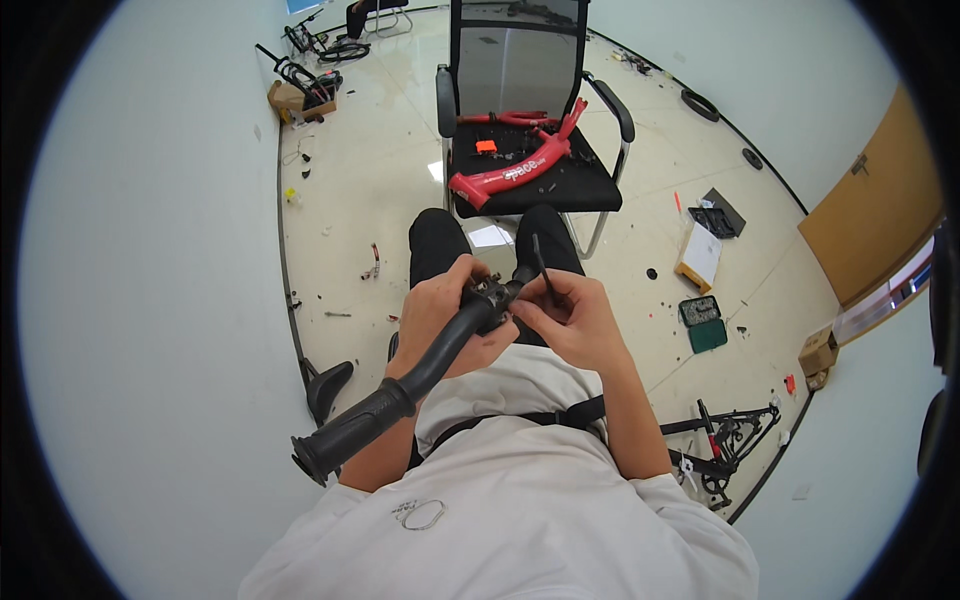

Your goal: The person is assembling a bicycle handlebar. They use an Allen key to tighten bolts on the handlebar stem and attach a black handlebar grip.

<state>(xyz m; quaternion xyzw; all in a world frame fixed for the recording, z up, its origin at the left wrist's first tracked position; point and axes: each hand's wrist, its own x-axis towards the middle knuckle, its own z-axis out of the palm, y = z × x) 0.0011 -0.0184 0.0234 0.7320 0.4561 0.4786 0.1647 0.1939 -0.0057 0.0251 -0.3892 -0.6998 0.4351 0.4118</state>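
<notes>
Bar [440,347] in left hand [435,315], long axis 7-to-1 o'clock, rubber grip [350,430] at 7 o'clock end. Left fingers closed round clamp [490,294]. Right hand [582,322] at clamp's 4 o'clock, fingers pinching thin dark rod [541,260], axis roughly 11-to-5. Left hand nearer clamp. Rod touching clamp: cannot tell.

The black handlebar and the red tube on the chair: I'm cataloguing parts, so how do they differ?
The black handlebar is plain and dark, while the red tube carries pale lettering.
The black handlebar is held in the left hand; the red tube lies on the chair seat.
The black handlebar ends in a grip; the red tube shows none.
Both are tubular.
</notes>
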